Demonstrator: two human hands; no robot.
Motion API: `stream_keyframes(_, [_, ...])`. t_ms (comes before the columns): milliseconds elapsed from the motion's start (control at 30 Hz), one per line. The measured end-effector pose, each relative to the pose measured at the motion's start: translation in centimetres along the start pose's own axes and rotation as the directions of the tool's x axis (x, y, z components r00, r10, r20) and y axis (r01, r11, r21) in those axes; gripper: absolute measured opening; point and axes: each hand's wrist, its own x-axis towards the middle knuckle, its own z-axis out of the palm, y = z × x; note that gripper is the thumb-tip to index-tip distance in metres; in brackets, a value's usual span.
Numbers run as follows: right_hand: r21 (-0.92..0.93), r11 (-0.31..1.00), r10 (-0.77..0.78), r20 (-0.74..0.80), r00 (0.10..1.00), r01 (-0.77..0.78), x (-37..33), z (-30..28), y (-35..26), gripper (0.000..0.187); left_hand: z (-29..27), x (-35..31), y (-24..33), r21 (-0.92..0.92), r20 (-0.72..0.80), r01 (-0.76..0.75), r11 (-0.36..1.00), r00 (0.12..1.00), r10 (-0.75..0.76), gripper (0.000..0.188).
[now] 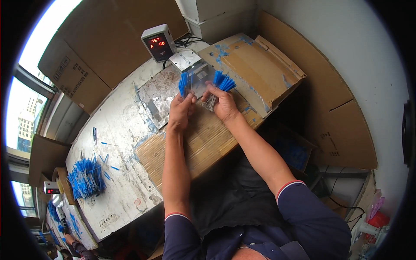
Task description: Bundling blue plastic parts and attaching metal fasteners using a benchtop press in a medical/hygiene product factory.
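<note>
In my left hand [182,112] is a bundle of thin blue sticks [185,83], held upright with the fingers closed round its lower end. My right hand [223,103] grips another bundle of blue-topped thin sticks [222,82], whose pale wire-like ends [210,103] hang below the fingers. The two hands are close together but apart, over the metal plate and the near edge of the cardboard-covered bench. Just beyond them stands a small metal device [186,61], partly hidden behind the bundles. Exactly what the sticks are is too small to tell.
A counter box with a red display [159,42] stands at the back. A large pile of blue sticks [86,178] lies on the left of the white table [125,182], with several loose ones nearby. Flattened cardboard [255,71] covers the right side. A co-worker's hand [69,238] shows far lower left.
</note>
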Motion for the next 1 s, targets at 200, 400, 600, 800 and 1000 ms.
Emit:
stream_keyframes(200, [-0.001,0.998,0.065,-0.007,0.998,-0.065,0.2,0.0,-0.2,0.018,0.5,-0.8,0.2,-0.058,0.080,0.083,0.995,0.994,-0.078,0.017])
stream_keyframes(400, [0.055,0.991,0.117,0.061,0.991,-0.121,-0.1,-0.5,-0.1,0.012,0.6,-1.4,0.7,-0.047,0.082,0.140,0.989,0.987,-0.135,0.017])
stream_keyframes(600, [0.014,0.995,0.095,0.128,0.987,-0.097,0.0,-0.3,-0.4,0.009,-0.2,-1.8,0.4,0.036,0.069,0.161,0.986,0.984,-0.164,0.017])
stream_keyframes(800, [-0.069,0.991,0.121,0.121,0.985,-0.114,-0.6,0.1,-0.7,0.004,-0.8,-3.5,1.5,0.142,0.009,0.215,0.966,0.976,-0.219,0.016])
stream_keyframes(1000, [-0.042,0.986,0.168,0.173,0.970,-0.163,-0.5,-0.4,-1.2,0.006,0.6,-4.3,2.1,0.247,-0.012,0.233,0.940,0.971,-0.238,0.015])
